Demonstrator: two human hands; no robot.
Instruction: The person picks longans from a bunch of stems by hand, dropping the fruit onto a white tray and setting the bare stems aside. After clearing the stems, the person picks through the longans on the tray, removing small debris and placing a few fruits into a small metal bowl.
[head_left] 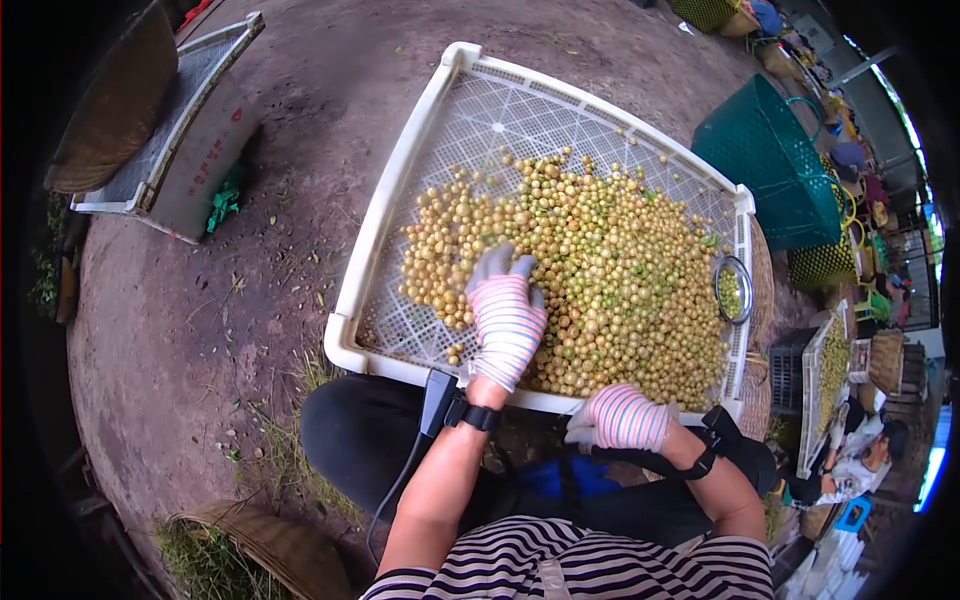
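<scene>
Round yellow-green fruits lie spread over a white mesh tray in front of me, with the tray's upper left part showing bare mesh. My left hand, in a striped glove with grey fingertips, rests on the fruits at the left of the pile, its fingers apart. Over the tray's near edge is my right hand, in a similar glove, its fingers curled closed; what they hold, if anything, is hidden. A metal ring lies at the tray's right side.
Beyond the tray's right edge stands a green woven basket. Another fruit tray is at the right, near a seated person. A cardboard box lies at upper left, and a wicker basket at lower left.
</scene>
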